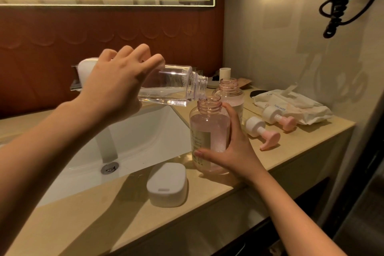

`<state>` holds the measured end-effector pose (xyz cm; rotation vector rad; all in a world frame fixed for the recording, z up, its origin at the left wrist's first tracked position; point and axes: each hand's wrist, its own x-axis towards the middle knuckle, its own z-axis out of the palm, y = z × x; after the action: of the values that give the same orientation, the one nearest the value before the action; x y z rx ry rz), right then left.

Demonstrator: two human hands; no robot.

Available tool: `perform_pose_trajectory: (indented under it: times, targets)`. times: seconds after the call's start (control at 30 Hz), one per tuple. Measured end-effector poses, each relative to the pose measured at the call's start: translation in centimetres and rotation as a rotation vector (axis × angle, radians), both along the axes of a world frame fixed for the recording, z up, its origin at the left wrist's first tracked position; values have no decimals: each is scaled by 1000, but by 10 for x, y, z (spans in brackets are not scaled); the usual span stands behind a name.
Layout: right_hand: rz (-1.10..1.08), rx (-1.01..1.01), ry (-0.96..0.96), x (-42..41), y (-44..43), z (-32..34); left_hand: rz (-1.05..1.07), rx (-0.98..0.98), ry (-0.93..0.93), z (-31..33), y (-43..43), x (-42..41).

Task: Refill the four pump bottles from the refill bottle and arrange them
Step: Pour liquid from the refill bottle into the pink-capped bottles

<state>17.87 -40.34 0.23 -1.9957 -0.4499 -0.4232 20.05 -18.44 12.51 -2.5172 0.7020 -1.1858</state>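
Left hand grips tilted refill bottle – right hand wraps pump bottle at 3 o'clock; narrow neck, misalignment spills onto tabletop.

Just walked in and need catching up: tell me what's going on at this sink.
A person is refilling pump bottles. The left hand tips a clear refill bottle over the open neck of a pink bottle, steadied on the counter by the right hand. A second uncapped pink bottle stands behind it. Two pump heads lie beside them, still off.
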Motion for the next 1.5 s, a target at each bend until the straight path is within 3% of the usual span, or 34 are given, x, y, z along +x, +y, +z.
perform_pose_trajectory:
  times: [1.5]
  targets:
    - [15, 20, 2, 1, -2, -1, -2, 0, -24, 1, -2, 2]
